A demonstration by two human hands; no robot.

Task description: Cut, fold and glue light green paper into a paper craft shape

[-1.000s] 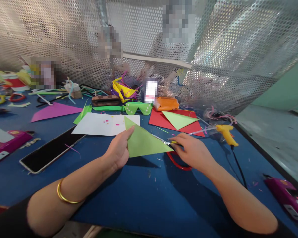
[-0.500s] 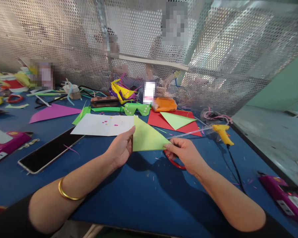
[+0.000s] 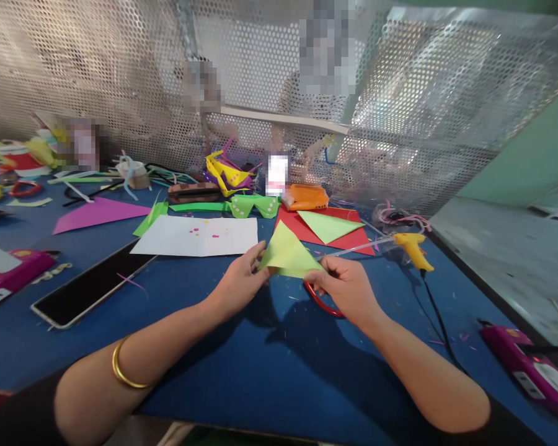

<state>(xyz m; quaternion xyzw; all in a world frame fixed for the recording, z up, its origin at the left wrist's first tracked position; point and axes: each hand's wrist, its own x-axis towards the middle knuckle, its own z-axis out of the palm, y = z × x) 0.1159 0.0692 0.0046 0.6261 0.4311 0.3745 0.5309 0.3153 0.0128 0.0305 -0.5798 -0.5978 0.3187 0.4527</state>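
Observation:
Between my hands, above the blue tabletop, is a light green triangular sheet of paper [image 3: 288, 251]. My left hand [image 3: 242, 275] pinches its left corner, and my right hand [image 3: 346, 282] pinches the right corner. The paper bends slightly along its lower edge. Just under my right hand a red curved handle [image 3: 323, 302] shows; the rest of it is hidden. Beyond the paper, a second pale green triangle [image 3: 330, 226] lies on a red sheet [image 3: 363, 240]. To the left lies a white sheet [image 3: 190, 236] with small pink and yellow pieces on it.
A yellow glue gun [image 3: 413, 248] with a black cord lies at the right. Green paper glasses [image 3: 253, 205], an orange packet [image 3: 307, 197] and a purple sheet [image 3: 102, 214] lie farther back. A phone [image 3: 93, 285] is at left. A perforated metal screen [image 3: 270, 74] rises behind.
My left hand has shifted from the paper's left edge to its lower left corner. The sheet has turned, and its peak now points up in the middle.

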